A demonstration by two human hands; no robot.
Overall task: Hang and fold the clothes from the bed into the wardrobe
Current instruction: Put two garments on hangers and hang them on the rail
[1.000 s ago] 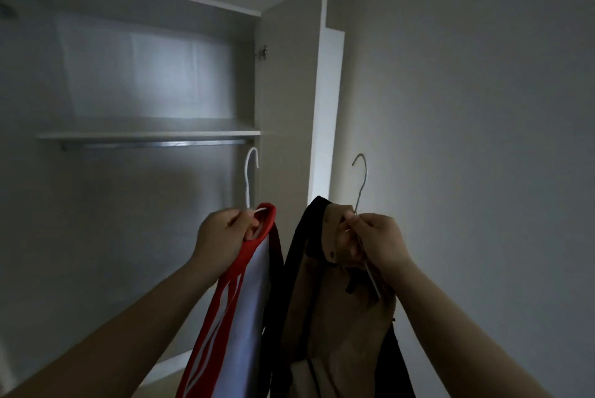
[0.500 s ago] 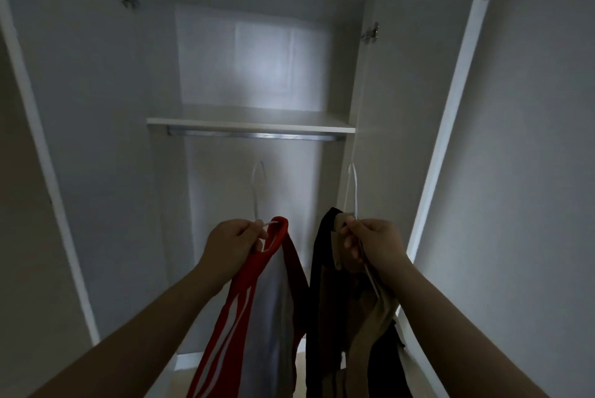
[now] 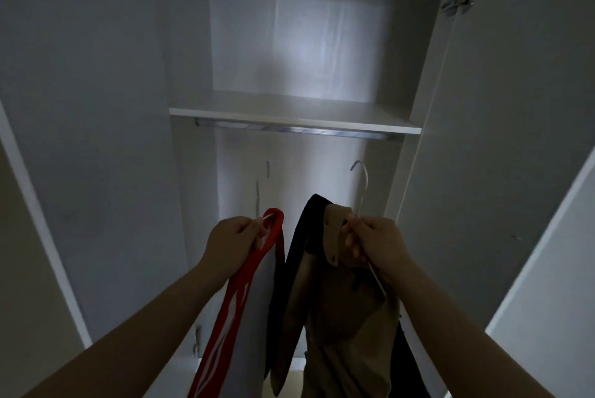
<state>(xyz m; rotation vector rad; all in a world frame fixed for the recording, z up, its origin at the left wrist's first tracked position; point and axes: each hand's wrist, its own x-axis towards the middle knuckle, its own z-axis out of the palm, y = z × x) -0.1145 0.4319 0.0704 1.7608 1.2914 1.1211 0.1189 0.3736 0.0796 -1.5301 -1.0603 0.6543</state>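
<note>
I face the open wardrobe with a garment on a hanger in each hand. My left hand (image 3: 232, 238) grips a white wire hanger (image 3: 257, 196) carrying a red and white shirt (image 3: 244, 294). My right hand (image 3: 375, 244) grips a second wire hanger (image 3: 363, 183) carrying tan and black clothing (image 3: 338, 310). Both hanger hooks point up, well below the metal rail (image 3: 289, 128) under the shelf (image 3: 296, 114). The lower parts of both garments run out of frame.
Both wardrobe doors stand open, the left door (image 3: 80, 140) and the right door (image 3: 502, 140) flanking me. Hinges show near the top of each door. The wardrobe's back wall (image 3: 296, 40) above the shelf is bare.
My view has swung left and closer, so the wardrobe opening now sits straight ahead. Both hands have kept their grip on the hangers and stayed side by side.
</note>
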